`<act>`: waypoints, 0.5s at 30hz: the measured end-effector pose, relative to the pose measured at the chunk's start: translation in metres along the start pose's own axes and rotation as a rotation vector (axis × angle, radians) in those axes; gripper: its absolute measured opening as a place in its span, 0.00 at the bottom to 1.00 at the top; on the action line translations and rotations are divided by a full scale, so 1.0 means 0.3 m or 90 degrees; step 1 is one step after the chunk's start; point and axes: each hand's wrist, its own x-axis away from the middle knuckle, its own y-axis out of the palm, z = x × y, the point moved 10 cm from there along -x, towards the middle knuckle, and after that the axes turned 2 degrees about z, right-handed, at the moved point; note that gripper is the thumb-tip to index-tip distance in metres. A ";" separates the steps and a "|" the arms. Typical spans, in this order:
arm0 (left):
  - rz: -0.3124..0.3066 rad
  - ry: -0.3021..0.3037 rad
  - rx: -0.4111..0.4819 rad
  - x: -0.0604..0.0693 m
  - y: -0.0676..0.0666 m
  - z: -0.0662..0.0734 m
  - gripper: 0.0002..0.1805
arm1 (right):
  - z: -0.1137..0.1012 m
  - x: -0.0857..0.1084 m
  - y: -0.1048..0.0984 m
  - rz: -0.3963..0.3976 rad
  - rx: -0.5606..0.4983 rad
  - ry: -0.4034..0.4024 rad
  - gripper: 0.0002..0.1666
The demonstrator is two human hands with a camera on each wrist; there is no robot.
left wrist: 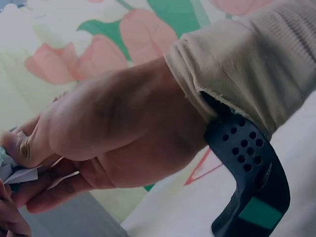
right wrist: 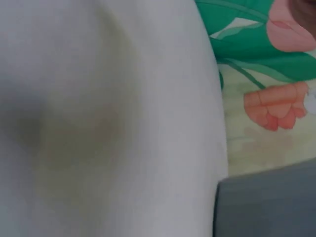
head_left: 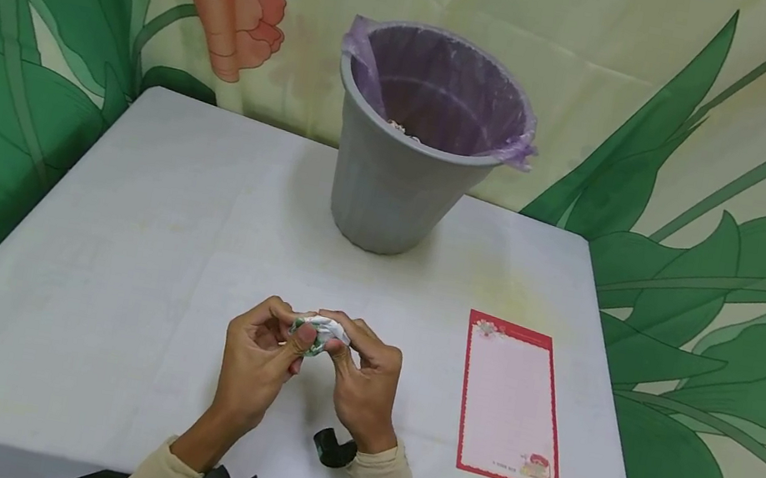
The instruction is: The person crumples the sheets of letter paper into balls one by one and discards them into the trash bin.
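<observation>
A crumpled piece of paper, white with green patches, is held between both hands above the front middle of the table. My left hand pinches its left side, thumb in front and fingers curled behind. On the other side my right hand grips the paper between thumb and bent fingers. In the left wrist view the left hand reaches to the left edge, where creased paper shows at the fingertips. The right wrist view does not show the paper.
A grey bin with a purple liner stands at the back of the white table; some light scraps lie inside. A flat red-bordered sheet lies to the right. A floral cloth hangs behind.
</observation>
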 end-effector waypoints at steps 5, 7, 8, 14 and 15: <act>-0.012 0.019 -0.021 0.015 0.014 0.010 0.07 | -0.016 0.001 -0.017 0.059 -0.016 0.002 0.12; -0.053 0.032 -0.058 0.015 0.020 0.021 0.08 | -0.005 -0.007 -0.025 0.058 -0.032 0.042 0.12; -0.079 0.042 -0.078 0.015 0.023 0.028 0.10 | 0.003 -0.011 -0.031 0.055 -0.042 0.069 0.12; -0.170 0.130 -0.183 0.004 0.011 0.071 0.21 | 0.046 -0.020 -0.034 -0.019 -0.088 0.202 0.16; -0.164 0.146 -0.200 0.001 0.005 0.076 0.22 | 0.047 -0.018 -0.028 -0.038 -0.090 0.210 0.16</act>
